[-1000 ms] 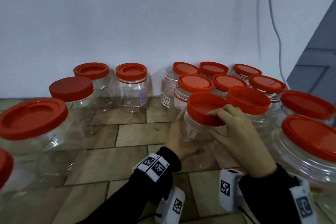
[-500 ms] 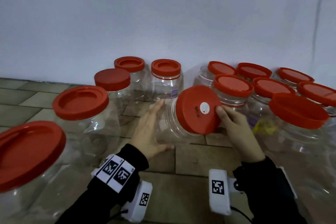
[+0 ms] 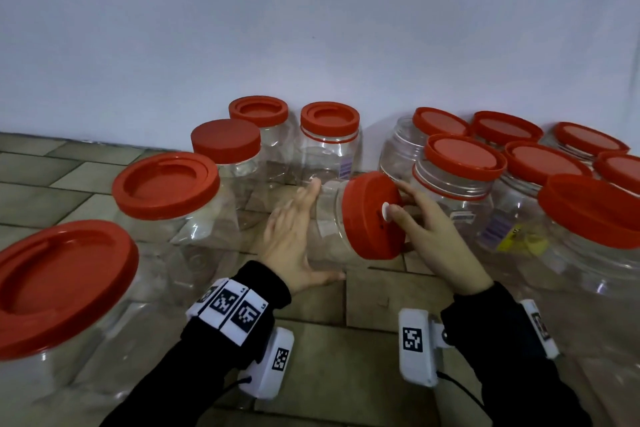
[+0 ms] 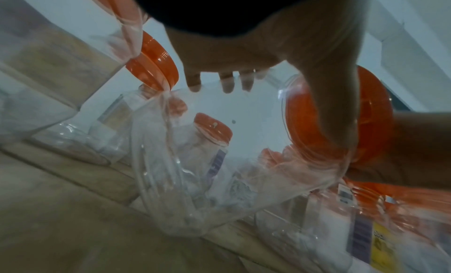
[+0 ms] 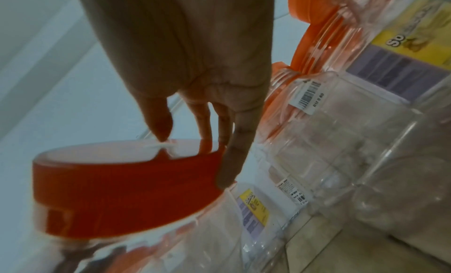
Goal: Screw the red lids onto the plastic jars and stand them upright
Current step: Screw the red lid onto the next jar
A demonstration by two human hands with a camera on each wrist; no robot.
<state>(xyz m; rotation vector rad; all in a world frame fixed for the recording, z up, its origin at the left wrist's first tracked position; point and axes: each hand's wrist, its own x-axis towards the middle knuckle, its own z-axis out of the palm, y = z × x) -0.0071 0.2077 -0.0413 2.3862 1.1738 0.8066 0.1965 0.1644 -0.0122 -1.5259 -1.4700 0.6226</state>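
A clear plastic jar (image 3: 325,218) is held off the tiled floor, tipped on its side. Its red lid (image 3: 370,229) faces right and carries a small white sticker. My left hand (image 3: 298,229) wraps the jar's body, fingers over the top and thumb underneath. My right hand (image 3: 412,215) grips the lid, thumb on its face by the sticker and fingers on the rim. In the left wrist view my fingertips (image 4: 227,84) curl over the jar (image 4: 219,161) beside the lid (image 4: 317,113). The right wrist view shows my fingers (image 5: 234,151) on the lid's ribbed rim (image 5: 127,190).
Capped jars stand upright all round: two big ones at left (image 3: 166,184) (image 3: 62,284), three by the white wall (image 3: 329,118), a packed group at right (image 3: 460,156) and a large one (image 3: 588,208). Bare floor tiles (image 3: 381,340) lie in front of me.
The jar stood upright among the right group a second ago. Both hands have tipped it onto its side and carried it left; the lid face has since swung toward the right.
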